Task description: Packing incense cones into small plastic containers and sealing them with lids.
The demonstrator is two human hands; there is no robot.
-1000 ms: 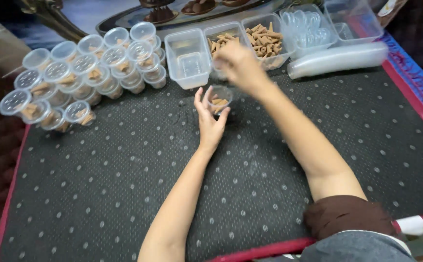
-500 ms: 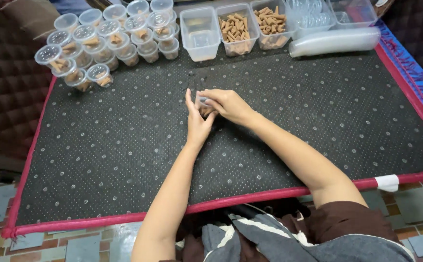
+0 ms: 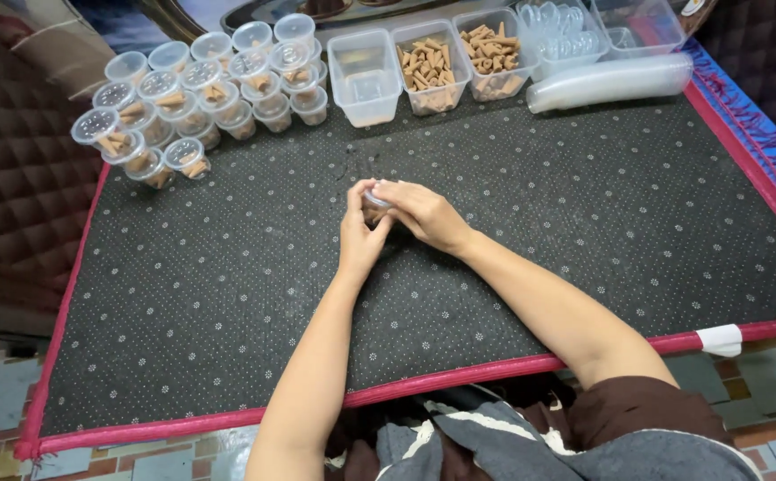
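Plastic cup (image 3: 374, 198) now nearer containers (image 3: 428, 64)

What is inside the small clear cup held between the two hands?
The small clear cup sits between the left hand and right hand. A bit of clear rim and a tan hint show; fingers cover the rest, so the contents cannot be told.

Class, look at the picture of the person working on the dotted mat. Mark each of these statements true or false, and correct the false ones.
1. Both hands hold one small clear cup. True.
2. The left hand rests flat on the mat, away from the cup. False: it grips the cup together with the right hand.
3. The lidded filled cups are stacked at the mat's far left. True.
4. All three rectangular tubs hold brown cones. False: the left tub looks empty.
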